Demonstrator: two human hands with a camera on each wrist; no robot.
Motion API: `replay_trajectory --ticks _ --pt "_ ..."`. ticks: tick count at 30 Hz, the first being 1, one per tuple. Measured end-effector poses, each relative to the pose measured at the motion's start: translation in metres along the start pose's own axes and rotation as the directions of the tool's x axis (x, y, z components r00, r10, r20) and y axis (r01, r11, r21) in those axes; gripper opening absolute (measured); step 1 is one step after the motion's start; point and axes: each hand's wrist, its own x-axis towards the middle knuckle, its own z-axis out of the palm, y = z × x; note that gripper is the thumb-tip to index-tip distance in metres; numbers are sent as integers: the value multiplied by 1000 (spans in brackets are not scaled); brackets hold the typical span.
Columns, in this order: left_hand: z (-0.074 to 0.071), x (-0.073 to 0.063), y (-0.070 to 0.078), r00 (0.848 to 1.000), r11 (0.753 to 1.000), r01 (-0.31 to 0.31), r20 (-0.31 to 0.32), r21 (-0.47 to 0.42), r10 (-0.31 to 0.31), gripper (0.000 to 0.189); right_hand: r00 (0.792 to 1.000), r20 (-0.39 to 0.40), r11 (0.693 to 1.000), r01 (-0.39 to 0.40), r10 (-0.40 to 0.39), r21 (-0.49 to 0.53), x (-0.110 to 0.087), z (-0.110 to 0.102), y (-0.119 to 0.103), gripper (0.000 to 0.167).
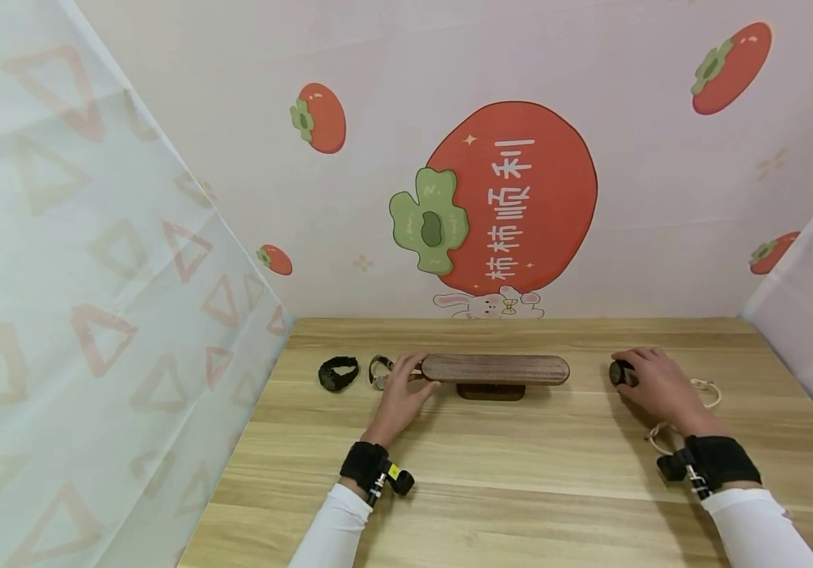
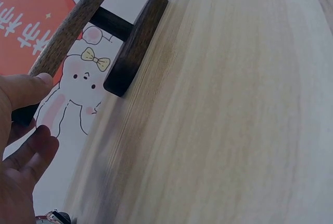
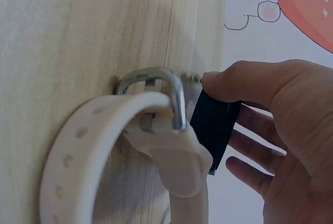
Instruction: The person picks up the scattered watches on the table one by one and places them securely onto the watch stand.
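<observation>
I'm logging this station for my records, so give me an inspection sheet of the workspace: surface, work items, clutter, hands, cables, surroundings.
Surface: tabletop, light wood grain.
Work items: wooden stand, a long rounded bar above a small dark base; dark item, exact kind unclear.
Clutter: black watch at far left; second watch, partly hidden beside the left hand; cream strap with a metal buckle, near the right hand.
Left hand: holds the stand's left end between thumb and fingers.
Right hand: pinches the dark item.
Cables: nothing seen.
Surroundings: pale back wall printed with red fruit and a rabbit.
</observation>
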Motion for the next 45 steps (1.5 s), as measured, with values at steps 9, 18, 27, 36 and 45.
replay_trajectory --ticks 9,18,27,36,45 --pt "0 0 0 1000 1000 1 0 -18 -1 64 1000 -15 999 -24 25 48 2 1 -3 58" --pt "1 0 -2 1000 1000 2 -4 -11 -2 64 999 -10 991 -50 52 127 4 -4 -13 59" --pt "1 0 -1 1000 1000 -2 -3 -4 2 64 998 -17 986 -53 56 160 8 -6 -25 57" --pt "1 0 0 1000 1000 -2 6 -27 2 63 999 -26 985 -36 41 168 11 -3 -31 57" --pt "0 0 0 1000 1000 -8 6 -29 9 63 999 -18 979 -45 50 199 11 -3 -36 56"
